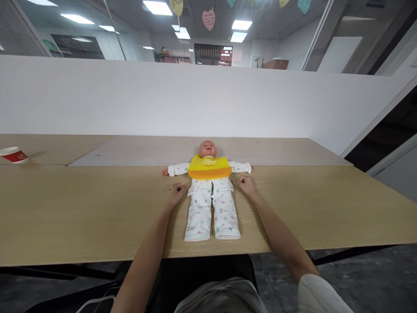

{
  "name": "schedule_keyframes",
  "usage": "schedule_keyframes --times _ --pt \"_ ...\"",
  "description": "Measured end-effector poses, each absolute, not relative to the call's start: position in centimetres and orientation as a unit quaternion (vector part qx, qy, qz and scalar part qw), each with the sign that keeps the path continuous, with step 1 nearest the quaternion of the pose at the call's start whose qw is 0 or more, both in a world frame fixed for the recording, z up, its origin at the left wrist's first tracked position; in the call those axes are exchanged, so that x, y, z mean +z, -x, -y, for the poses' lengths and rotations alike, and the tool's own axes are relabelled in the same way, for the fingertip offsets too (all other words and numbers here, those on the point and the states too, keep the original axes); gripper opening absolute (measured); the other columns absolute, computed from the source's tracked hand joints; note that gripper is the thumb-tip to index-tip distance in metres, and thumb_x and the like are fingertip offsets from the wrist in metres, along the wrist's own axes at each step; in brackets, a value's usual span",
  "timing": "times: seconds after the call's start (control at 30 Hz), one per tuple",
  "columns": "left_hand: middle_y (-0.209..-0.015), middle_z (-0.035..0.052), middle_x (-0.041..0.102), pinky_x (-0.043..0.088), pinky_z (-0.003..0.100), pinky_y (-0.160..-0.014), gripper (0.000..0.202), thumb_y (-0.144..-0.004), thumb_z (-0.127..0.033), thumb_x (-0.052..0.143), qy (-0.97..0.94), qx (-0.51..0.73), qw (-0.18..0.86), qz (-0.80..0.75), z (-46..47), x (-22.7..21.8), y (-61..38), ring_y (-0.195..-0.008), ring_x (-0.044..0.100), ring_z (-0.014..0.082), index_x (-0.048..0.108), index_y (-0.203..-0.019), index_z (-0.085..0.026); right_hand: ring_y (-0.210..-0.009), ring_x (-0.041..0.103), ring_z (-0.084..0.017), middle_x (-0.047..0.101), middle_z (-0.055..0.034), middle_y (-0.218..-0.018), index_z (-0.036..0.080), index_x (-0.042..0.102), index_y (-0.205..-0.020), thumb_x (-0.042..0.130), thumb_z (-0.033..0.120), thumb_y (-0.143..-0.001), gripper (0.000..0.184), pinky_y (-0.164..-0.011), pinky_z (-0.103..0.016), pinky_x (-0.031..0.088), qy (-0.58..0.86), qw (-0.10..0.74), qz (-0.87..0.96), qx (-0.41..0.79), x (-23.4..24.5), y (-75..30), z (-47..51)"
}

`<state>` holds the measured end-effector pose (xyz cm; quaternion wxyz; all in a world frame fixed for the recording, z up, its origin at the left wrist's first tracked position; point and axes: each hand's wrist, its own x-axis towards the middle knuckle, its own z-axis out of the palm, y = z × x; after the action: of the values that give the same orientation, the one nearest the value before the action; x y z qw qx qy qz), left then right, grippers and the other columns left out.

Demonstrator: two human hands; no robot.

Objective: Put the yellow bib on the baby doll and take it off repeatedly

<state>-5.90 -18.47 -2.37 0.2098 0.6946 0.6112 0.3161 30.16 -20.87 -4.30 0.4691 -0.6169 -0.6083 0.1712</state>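
Wooden counter (pixel 97 208) is carrying a doll (pixel 210 191) lying face-up at centre, and we are resting our left hand (pixel 176 193) and right hand (pixel 246 184), both fisted and empty, beside its hips.

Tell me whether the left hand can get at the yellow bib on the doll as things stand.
Probably yes. The left hand rests curled on the table right beside the doll, just below the yellow bib, and nothing lies between them.

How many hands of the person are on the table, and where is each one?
2. The left hand rests closed on the table beside the doll, at its waist. The right hand rests closed at the doll's other side.
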Motion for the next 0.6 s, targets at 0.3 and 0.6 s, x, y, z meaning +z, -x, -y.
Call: schedule_keyframes --times 0.3,0.6 --pt "-0.052 -0.0033 0.044 0.028 0.026 -0.055 0.033 -0.077 -0.036 0.051 -0.693 0.319 0.21 -0.611 18.66 -2.0 5.76 -0.055 0.044 0.0131 0.04 -0.051 -0.02 -0.051 0.029 -0.008 0.03 0.005 -0.05 0.021 0.029 -0.051 0.052 0.035 -0.07 0.034 -0.051 -0.024 0.022 0.616 0.468 0.608 0.179 -4.57 -30.47 20.56" --pt "-0.052 -0.0031 0.045 0.028 0.026 -0.055 0.031 -0.075 -0.038 0.049 -0.69 0.325 0.215 -0.609 18.35 -2.53 5.91 -0.055 0.044 0.0131 0.04 -0.051 -0.021 -0.052 0.033 -0.009 0.036 0.0044 -0.051 0.021 0.034 -0.052 0.053 0.034 -0.068 0.028 -0.052 -0.023 0.026 0.613 0.481 0.602 0.176 -4.61 -30.36 20.47"
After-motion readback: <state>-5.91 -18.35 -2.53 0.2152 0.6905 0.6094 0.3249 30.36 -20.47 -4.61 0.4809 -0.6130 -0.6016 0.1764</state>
